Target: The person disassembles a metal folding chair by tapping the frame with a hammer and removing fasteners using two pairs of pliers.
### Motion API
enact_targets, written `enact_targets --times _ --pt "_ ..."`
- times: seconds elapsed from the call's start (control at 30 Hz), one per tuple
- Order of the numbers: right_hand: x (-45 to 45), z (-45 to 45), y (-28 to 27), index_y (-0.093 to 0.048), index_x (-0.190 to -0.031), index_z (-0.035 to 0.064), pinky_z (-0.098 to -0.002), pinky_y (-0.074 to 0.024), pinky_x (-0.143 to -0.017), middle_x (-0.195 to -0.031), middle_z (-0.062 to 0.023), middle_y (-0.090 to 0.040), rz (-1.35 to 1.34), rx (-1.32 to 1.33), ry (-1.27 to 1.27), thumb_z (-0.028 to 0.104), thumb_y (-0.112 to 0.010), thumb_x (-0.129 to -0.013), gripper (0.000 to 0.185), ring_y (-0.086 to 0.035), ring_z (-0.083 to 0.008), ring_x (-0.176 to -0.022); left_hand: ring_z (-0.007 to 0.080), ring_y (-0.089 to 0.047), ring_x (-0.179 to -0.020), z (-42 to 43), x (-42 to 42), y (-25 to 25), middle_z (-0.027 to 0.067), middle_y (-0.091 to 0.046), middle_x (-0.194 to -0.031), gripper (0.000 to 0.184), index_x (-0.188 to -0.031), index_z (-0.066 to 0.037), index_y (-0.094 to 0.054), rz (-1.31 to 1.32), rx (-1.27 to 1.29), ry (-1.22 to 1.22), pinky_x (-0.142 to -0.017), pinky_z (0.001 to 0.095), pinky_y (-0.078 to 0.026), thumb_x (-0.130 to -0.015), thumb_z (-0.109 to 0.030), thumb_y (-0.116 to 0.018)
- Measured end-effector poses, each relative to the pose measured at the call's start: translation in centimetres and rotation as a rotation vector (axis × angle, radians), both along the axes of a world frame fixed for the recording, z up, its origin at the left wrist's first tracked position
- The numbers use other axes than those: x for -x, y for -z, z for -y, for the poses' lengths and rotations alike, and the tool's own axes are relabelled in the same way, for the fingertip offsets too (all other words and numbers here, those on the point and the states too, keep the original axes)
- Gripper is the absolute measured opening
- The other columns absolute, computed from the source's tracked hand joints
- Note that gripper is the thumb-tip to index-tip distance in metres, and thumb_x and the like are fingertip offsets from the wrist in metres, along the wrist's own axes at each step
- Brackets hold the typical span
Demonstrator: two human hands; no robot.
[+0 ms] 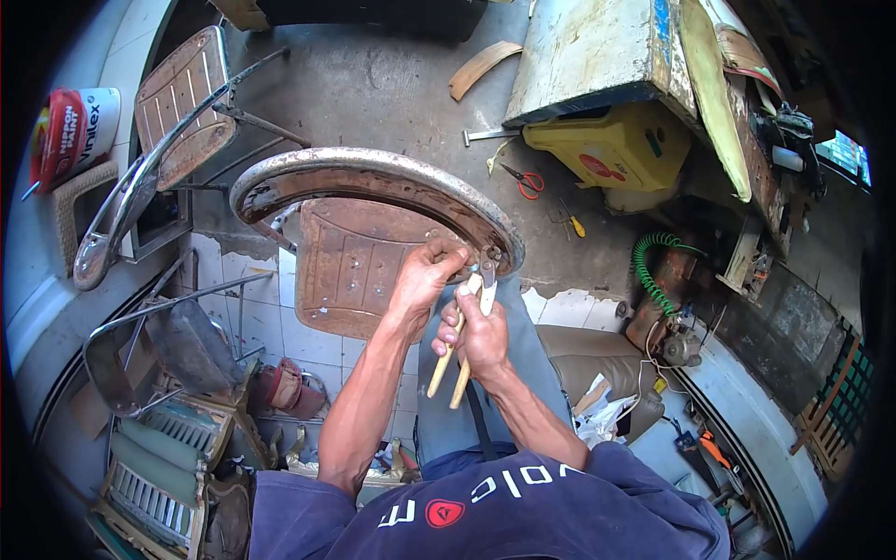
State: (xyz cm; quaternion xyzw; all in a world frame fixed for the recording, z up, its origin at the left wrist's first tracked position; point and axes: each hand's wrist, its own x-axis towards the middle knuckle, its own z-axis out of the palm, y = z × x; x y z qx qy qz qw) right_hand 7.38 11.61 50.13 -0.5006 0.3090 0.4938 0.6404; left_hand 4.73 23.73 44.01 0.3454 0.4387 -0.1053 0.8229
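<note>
Concrete floor (pixel 373 84) beyond, right fingers (pixel 445 332) curled around yellow-handled pliers (pixel 462 378), left fingers (pixel 446 252) pressed together beside rusty frame (pixel 373 161)

Yellow-handled pliers (pixel 440 371), rust-brown chair panel (pixel 350 271), green hose (pixel 642 271), navy shirt (pixel 551 518) with white lettering (pixel 496 487)

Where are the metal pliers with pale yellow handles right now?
Head view, near the centre: the pliers are in the right hand, beside the left hand, their tip near the right end of the rusty, curved metal frame.
</note>
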Motion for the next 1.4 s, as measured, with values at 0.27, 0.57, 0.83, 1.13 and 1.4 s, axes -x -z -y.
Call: enact_targets --times 0.27,0.57,0.83,1.13,1.4 --pt "-0.9 3.8 5.1 -0.054 -0.119 0.0048 -0.0427 -0.0534 -0.063 -0.078 -0.0112 -0.065 0.413 0.314 -0.766 0.024 -0.062 -0.103 0.026 -0.068 -0.0258 -0.066 0.0127 -0.064 -0.089 -0.7 2.7 0.2 0.0028 -0.073 -0.097 0.021 -0.109 -0.003 -0.072 -0.095 -0.203 0.035 -0.087 0.0312 -0.051 -0.104 -0.021 -0.062" --pt "-2.5 7.7 -0.2 -0.048 -0.15 0.0066 -0.0476 -0.051 -0.107 -0.136 -0.0102 -0.061 -0.034 0.016 -0.465 0.015 -0.064 -0.101 0.052 -0.058 -0.0239 -0.131 0.0151 -0.068 -0.092 3.4 0.1 -1.9 0.0101 -0.076 -0.103 0.032 -0.122 0.001 -0.071 0.076 -0.505 -0.093 -0.081 0.0321 -0.057 -0.099 -0.021 -0.072" --pt "-5.2 5.6 -2.4 -0.053 -0.14 -0.0007 -0.0523 -0.0589 -0.099 -0.133 -0.015 -0.062 -0.186 -0.143 -0.349 0.016 -0.063 -0.102 0.042 -0.065 -0.029 -0.124 0.0237 -0.071 -0.072 3.5 -3.4 -3.3 0.0144 -0.076 -0.081 0.03 -0.105 -0.001 -0.077 -0.138 -0.666 0.027 -0.07 0.0387 -0.054 -0.098 -0.029 -0.072" --pt "-7.5 4.7 -3.4 -0.051 -0.141 -0.0013 -0.0598 -0.0598 -0.095 -0.124 -0.0183 -0.065 -0.427 -0.363 -0.155 0.013 -0.061 -0.103 0.042 -0.067 -0.0326 -0.119 0.0132 -0.062 -0.085 -0.2 -2.9 -1.6 0.0065 -0.075 -0.09 0.034 -0.103 0.001 -0.078 -0.024 -0.311 0.183 -0.079 0.0326 -0.05 -0.099 -0.032 -0.072" --pt "-6.4 3.5 -3.1 -0.053 -0.138 0.0001 -0.0641 -0.0606 -0.094 -0.118 -0.0165 -0.065 -0.324 -0.211 -0.245 0.018 -0.059 -0.106 0.037 -0.069 -0.0307 -0.112 0.0156 -0.066 -0.094 -1.3 -3.1 -1.5 0.0101 -0.077 -0.099 0.036 -0.108 0.002 -0.078 -0.005 -0.267 0.23 -0.088 0.0328 -0.05 -0.096 -0.031 -0.075"
